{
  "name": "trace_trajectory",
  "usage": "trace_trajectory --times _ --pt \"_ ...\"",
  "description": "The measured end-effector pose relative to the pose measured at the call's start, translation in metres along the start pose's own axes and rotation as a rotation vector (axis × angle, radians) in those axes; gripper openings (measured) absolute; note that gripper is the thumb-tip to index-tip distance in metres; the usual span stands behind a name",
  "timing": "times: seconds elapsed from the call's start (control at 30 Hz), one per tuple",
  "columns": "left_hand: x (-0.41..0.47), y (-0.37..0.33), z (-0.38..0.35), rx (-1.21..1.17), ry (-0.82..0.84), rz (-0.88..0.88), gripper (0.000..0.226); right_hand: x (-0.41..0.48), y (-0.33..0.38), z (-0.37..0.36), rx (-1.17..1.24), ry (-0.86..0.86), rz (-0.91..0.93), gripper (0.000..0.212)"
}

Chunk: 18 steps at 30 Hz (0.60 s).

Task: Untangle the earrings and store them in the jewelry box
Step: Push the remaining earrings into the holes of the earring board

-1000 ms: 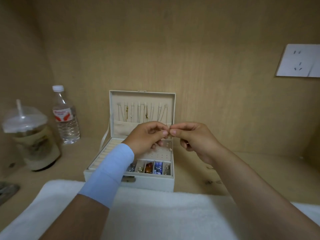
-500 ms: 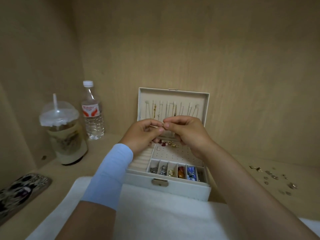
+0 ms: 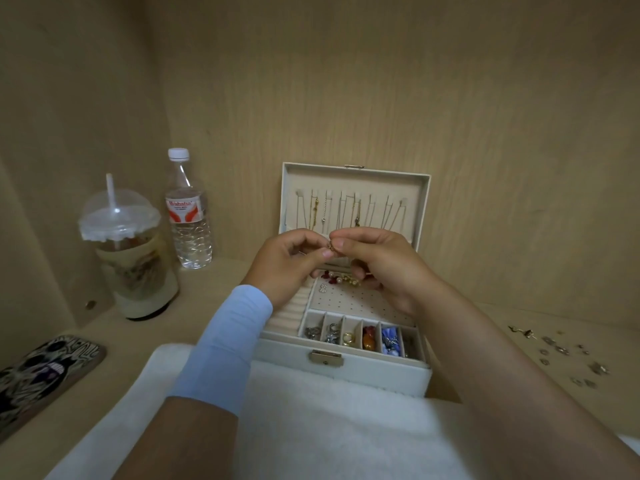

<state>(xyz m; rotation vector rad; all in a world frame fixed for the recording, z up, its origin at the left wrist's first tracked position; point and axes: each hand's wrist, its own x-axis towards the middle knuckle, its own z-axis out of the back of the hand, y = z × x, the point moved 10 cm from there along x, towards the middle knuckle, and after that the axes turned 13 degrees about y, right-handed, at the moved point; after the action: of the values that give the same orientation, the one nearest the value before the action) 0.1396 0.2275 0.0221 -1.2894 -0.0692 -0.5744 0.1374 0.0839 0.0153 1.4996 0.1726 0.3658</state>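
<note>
A: Hands, quick?
B: Left hand (image 3: pixel 287 263) and right hand (image 3: pixel 377 261) are raised over the open jewelry box (image 3: pixel 346 370), fingertips meeting. Each pinches the same tiny gold earring (image 3: pixel 331 247) between thumb and forefinger, other fingers curled. Neither holds anything else that I can see.
A: One earring or two hooked together?
B: Too small to tell. My guess is the untangling step.
A: Where are the others?
B: A few red and pearl earrings (image 3: pixel 341 278) lie on the holed pad (image 3: pixel 356 301) at the back of the box, just under the hands. The front compartments (image 3: pixel 360 337) hold rings and beads. More loose pieces (image 3: pixel 561 351) are scattered on the shelf at right, well apart from the box. So partway at best.
A: Risks?
B: Pulling too hard could bend a thin hook or pop a piece free. It's over the box, so a drop likely lands inside. A flick could send it onto the white towel (image 3: pixel 311 427) or the shelf, where it's hard to spot. The necklaces (image 3: pixel 346 211) hang in the lid right behind the fingers, so a hook could snag one. A low wrist could also knock the pieces on the pad.
A: Clutter?
B: Water bottle (image 3: pixel 188 216), lidded cup (image 3: pixel 128 258) and phone case (image 3: pixel 41 368), all off left and out of the way.
</note>
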Motion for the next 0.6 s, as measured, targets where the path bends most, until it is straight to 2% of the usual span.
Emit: trace_trajectory --times 0.2,0.3,0.4,0.6 --pt "-0.002 0.001 -0.003 0.012 0.052 0.082 0.01 -0.009 0.037 0.0 -0.471 0.069 0.169 0.025" --pt "-0.002 0.001 -0.006 0.058 0.1 0.115 0.008 -0.011 0.046 -0.003 -0.661 0.102 0.228 0.022" --pt "-0.004 0.001 -0.011 0.037 0.129 0.142 0.008 -0.013 0.05 -0.001 -0.691 0.094 0.269 0.017" --pt "-0.005 0.008 -0.017 -0.127 0.112 0.189 0.007 -0.012 0.048 0.011 -0.515 0.048 0.308 0.007"
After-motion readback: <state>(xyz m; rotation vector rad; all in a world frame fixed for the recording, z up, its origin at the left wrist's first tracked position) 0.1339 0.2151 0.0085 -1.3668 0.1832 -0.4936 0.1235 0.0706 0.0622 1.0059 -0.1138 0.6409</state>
